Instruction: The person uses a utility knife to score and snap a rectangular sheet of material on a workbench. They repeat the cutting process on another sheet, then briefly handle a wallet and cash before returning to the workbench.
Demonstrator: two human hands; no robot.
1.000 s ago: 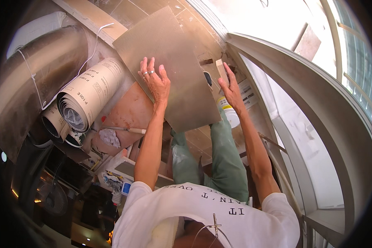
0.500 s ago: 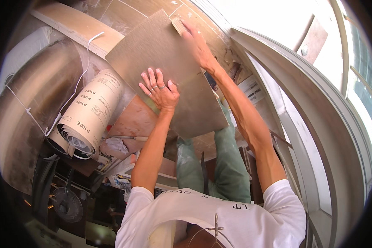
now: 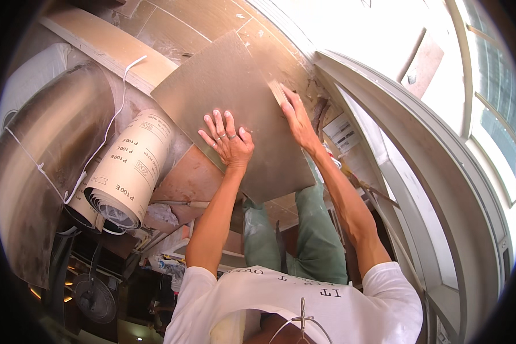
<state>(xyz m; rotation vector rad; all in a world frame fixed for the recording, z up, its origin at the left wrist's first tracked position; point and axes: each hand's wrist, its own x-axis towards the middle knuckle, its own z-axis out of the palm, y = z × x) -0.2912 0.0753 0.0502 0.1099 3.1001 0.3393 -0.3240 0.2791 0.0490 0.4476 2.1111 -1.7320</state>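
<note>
A flat grey-brown board (image 3: 218, 77) lies slanted in front of me, its near corner above my knees. My left hand (image 3: 230, 142) rests on its face with the fingers spread, two of them wearing rings. At the board's right edge, my right hand (image 3: 300, 121) grips a pale wooden block (image 3: 278, 93), which is pressed against that edge. The underside of the block is hidden.
Left of the board stands a big roll of beige sandpaper (image 3: 136, 172), beside a large curved dark sheet (image 3: 57, 137) with a white cord (image 3: 116, 112). A pale plank (image 3: 112, 49) lies behind. Metal window framing (image 3: 436, 155) curves along the right. A fan (image 3: 94, 298) stands lower left.
My right hand has slid with the block along the board's right edge toward me. My left hand stays flat in place on the board. The whole view has shifted slightly.
</note>
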